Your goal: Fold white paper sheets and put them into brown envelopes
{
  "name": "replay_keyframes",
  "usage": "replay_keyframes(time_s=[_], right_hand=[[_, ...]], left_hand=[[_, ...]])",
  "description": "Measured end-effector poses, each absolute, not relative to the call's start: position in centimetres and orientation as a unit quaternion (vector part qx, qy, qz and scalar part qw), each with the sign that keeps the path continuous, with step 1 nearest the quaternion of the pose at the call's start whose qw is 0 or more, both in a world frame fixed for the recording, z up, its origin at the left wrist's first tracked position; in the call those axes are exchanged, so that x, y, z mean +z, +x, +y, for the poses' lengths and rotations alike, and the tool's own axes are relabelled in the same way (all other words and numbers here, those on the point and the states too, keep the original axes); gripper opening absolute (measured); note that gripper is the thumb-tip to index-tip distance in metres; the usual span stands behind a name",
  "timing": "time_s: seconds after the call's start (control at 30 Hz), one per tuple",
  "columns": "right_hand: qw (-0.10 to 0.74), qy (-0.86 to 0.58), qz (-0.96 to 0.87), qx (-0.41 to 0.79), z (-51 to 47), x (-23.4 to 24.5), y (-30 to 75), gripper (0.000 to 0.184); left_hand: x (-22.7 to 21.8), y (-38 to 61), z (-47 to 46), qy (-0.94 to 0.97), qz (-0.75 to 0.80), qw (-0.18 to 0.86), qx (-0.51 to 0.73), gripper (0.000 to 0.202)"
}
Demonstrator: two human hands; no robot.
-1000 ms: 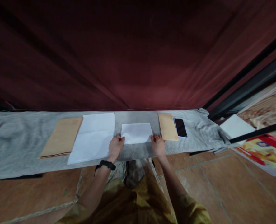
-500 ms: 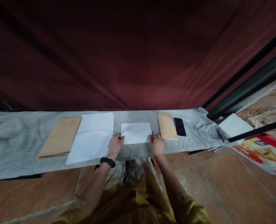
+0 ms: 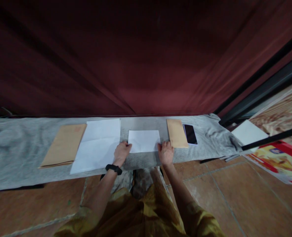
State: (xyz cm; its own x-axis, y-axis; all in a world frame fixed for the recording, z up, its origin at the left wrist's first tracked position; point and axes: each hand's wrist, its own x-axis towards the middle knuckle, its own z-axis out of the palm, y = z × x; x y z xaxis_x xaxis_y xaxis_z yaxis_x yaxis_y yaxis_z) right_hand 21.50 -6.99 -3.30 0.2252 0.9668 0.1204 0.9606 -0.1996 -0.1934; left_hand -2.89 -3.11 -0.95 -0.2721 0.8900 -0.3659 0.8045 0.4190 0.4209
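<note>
— Where is the small white paper [image 3: 144, 141]?
— It lies flat on the cloth-covered desk [image 3: 17, 148], in front of me, between my two hands, with one long side turned to me.
— How is your left hand [image 3: 122, 152]?
— Its fingers are bent, and the thumb is at the left edge of this paper. Whether the hand is closed on the edge, I cannot tell. On this wrist I wear a black wristband [image 3: 113, 169].
— And your right hand [image 3: 166, 153]?
— It is palm down, the thumb at the right edge of the paper, the other fingers pointing forward, close by the small brown envelope [image 3: 177, 134]. If it pinches the paper, I cannot tell either.
— What lies around?
— On my right, just beside the small brown envelope, a smartphone [image 3: 190, 134] with dark screen. On my left, the larger white sheets [image 3: 96, 144] with a crease across, and next to them the large brown envelopes [image 3: 63, 146]. Behind the desk hangs a dark red curtain [image 3: 136, 65].
</note>
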Motion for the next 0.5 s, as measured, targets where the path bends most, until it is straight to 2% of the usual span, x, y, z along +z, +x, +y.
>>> replay_keyframes(time_s=[0.17, 0.37, 0.5], right_hand=[[0.136, -0.765, -0.629, 0.012, -7.1, -3.0, 20.9, 0.033], [0.174, -0.653, -0.736, 0.035, -6.7, -3.1, 18.6, 0.044], [0.165, -0.615, -0.769, 0.050, -6.7, -4.3, 17.8, 0.048]], left_hand=[[-1.0, -3.1, -2.9, 0.532, 0.795, 0.283, 0.070, 0.025], [-0.8, -3.0, -2.8, 0.547, 0.788, 0.274, 0.067, 0.024], [-0.5, -2.7, -3.2, 0.549, 0.793, 0.256, 0.062, 0.023]])
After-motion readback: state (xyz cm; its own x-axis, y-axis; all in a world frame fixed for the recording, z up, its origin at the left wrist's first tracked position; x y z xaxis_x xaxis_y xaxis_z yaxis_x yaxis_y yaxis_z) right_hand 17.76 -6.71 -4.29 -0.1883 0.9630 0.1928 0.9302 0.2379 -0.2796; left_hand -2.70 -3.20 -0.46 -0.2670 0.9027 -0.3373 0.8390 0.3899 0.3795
